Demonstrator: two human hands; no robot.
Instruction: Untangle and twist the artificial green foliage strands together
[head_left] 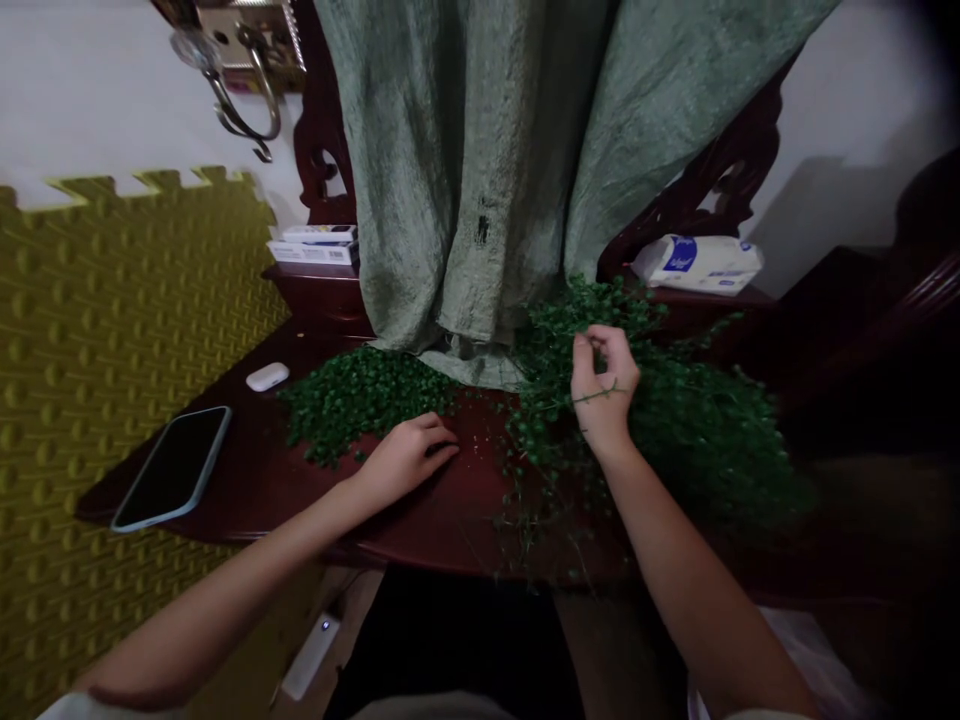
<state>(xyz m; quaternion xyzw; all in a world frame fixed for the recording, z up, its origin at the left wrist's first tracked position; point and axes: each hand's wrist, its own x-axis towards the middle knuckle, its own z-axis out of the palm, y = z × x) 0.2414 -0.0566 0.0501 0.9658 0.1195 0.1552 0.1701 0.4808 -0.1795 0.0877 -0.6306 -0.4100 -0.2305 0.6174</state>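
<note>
My left hand rests on the dark red tabletop, its thumb apart from loosely bent fingers. Just beyond it is a low pile of small green plant pieces, round like buds or little leaves. My right hand is raised over a larger heap of leafy green sprigs, thumb and forefinger pinched together. Whatever lies between those fingertips is too small to make out against the greenery. A thin green stem crosses the back of this hand. Loose sprigs trail toward the table's front edge.
A grey-green cloth hangs down to the tabletop between both heaps. At left lie a phone and a white earbud case. Small boxes and a tissue pack sit on side ledges. A white power strip is below.
</note>
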